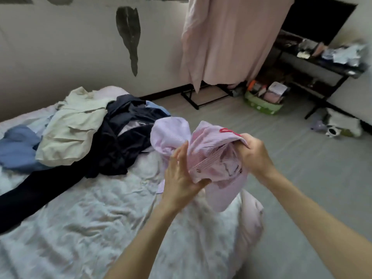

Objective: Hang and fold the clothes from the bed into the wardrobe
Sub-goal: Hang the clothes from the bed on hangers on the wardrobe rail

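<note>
Both hands hold a pink striped shirt (pixel 209 158) in the air above the near right corner of the bed (pixel 100 228), a thin, finely ribbed cotton bunched into soft folds, with a rounded lobe of cloth puffing up on its left and a long flap hanging down toward the mattress edge. The right hand (pixel 254 152) is curled tight round the shirt's upper edge, fingers closed on the fabric beside a red hanger (pixel 229 131) whose curved plastic just pokes out of the cloth. The left hand (pixel 181 176) has its fingers nearly straight and laid flat against the shirt's side, while its thumb hooks under a lower fold. The bed wears a pale, crinkled sheet with a slight sheen, its right edge drooping toward grey floor (pixel 291 168) that lies open beside it. Further up the bed sits a heap of clothes: a cream garment (pixel 74 129) with stiff creases, a dark navy garment (pixel 120 141) trailing 1 long leg toward the left edge, and a soft blue garment (pixel 18 146) at the far left. A pink curtain (pixel 227 37) hangs by the wall, a green basket (pixel 261 106) stands on the floor below it, and a black shelf (pixel 322 63) holds blurred clutter.
</note>
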### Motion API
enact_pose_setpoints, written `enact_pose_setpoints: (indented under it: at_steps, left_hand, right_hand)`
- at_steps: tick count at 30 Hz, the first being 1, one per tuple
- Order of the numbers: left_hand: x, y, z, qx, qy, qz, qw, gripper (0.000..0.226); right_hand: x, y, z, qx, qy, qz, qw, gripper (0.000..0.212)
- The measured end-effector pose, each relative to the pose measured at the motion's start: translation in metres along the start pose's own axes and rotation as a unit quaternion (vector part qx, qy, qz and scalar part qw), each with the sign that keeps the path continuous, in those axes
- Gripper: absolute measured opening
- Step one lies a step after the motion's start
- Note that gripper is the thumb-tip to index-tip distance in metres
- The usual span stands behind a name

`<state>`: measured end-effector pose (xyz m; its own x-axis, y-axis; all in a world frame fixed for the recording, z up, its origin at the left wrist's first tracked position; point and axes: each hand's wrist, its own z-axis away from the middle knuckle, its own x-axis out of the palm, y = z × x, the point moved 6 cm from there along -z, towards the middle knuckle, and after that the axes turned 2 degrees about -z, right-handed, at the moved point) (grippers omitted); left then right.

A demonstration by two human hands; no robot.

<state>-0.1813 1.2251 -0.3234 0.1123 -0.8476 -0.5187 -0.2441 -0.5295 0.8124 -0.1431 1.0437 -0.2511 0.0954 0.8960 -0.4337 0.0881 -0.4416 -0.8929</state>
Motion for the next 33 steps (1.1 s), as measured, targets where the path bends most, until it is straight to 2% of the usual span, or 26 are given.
enact_pose_setpoints:
  at_steps: [2, 3, 5, 6, 8, 9, 11, 12, 13, 14, 16, 19, 21, 23, 26, 28, 30, 33]
  left_hand:
    - [0.021, 0.017, 0.01, -0.031, -0.004, 0.005, 0.999, 0.094]
    - [0.034, 0.03, 0.01, -0.009, -0.022, -0.015, 1.0, 0.081]
    - [0.057, 0.058, 0.01, 0.047, -0.055, -0.029, 0.997, 0.038]
    - [0.069, 0.081, 0.011, 0.065, -0.078, -0.014, 0.995, 0.034]
    - [0.096, 0.132, 0.019, 0.077, -0.135, 0.017, 0.988, 0.047]
    - [0.109, 0.157, 0.025, 0.073, -0.173, 0.028, 0.982, 0.046]
    - [0.133, 0.204, 0.038, 0.061, -0.264, 0.052, 0.961, 0.037]
    - [0.152, 0.23, 0.051, 0.038, -0.323, 0.058, 0.944, 0.031]
    - [0.164, 0.247, 0.059, -0.001, -0.369, 0.064, 0.927, 0.023]
    - [0.175, 0.265, 0.068, -0.034, -0.406, 0.076, 0.91, 0.017]
    - [0.206, 0.315, 0.094, -0.049, -0.465, 0.103, 0.878, 0.014]
    - [0.245, 0.386, 0.147, 0.065, -0.542, 0.01, 0.838, 0.014]
    - [0.259, 0.427, 0.177, 0.131, -0.557, -0.007, 0.82, 0.022]
    - [0.263, 0.461, 0.194, 0.171, -0.543, 0.028, 0.822, 0.027]
    - [0.265, 0.51, 0.212, 0.226, -0.511, 0.084, 0.825, 0.034]
    - [0.266, 0.533, 0.223, 0.269, -0.51, 0.102, 0.811, 0.035]
    - [0.268, 0.544, 0.231, 0.309, -0.523, 0.098, 0.788, 0.026]
    - [0.276, 0.552, 0.24, 0.372, -0.511, 0.092, 0.77, 0.016]
  right_hand:
    - [-0.06, 0.001, 0.018, 0.037, 0.069, -0.066, 0.995, 0.027]
    - [-0.091, 0.002, 0.03, 0.049, 0.099, -0.093, 0.99, 0.023]
    - [-0.141, 0.007, 0.059, 0.065, 0.142, -0.118, 0.981, 0.021]
    - [-0.17, 0.011, 0.078, 0.069, 0.17, -0.11, 0.977, 0.022]
    - [-0.233, 0.025, 0.122, 0.086, 0.23, -0.058, 0.968, 0.024]
    - [-0.259, 0.035, 0.143, 0.098, 0.244, -0.012, 0.965, 0.024]
    - [-0.303, 0.06, 0.187, 0.152, 0.236, 0.097, 0.955, 0.02]
    - [-0.324, 0.07, 0.221, 0.184, 0.227, 0.135, 0.947, 0.013]
    - [-0.332, 0.079, 0.244, 0.208, 0.198, 0.146, 0.947, 0.015]
    - [-0.335, 0.086, 0.266, 0.223, 0.163, 0.132, 0.952, 0.03]
    - [-0.342, 0.088, 0.314, 0.223, 0.111, 0.073, 0.966, 0.058]
    - [-0.358, 0.071, 0.364, 0.167, 0.122, -0.018, 0.978, 0.066]
    - [-0.371, 0.056, 0.388, 0.143, 0.139, -0.026, 0.979, 0.066]
    - [-0.381, 0.05, 0.404, 0.137, 0.161, -0.002, 0.977, 0.062]
    - [-0.398, 0.043, 0.43, 0.123, 0.243, 0.037, 0.961, 0.028]
    - [-0.41, 0.029, 0.443, 0.088, 0.316, 0.042, 0.944, 0.007]
    - [-0.422, 0.017, 0.452, 0.055, 0.368, 0.016, 0.928, 0.012]
    - [-0.429, 0.008, 0.458, 0.09, 0.367, 0.034, 0.925, 0.016]
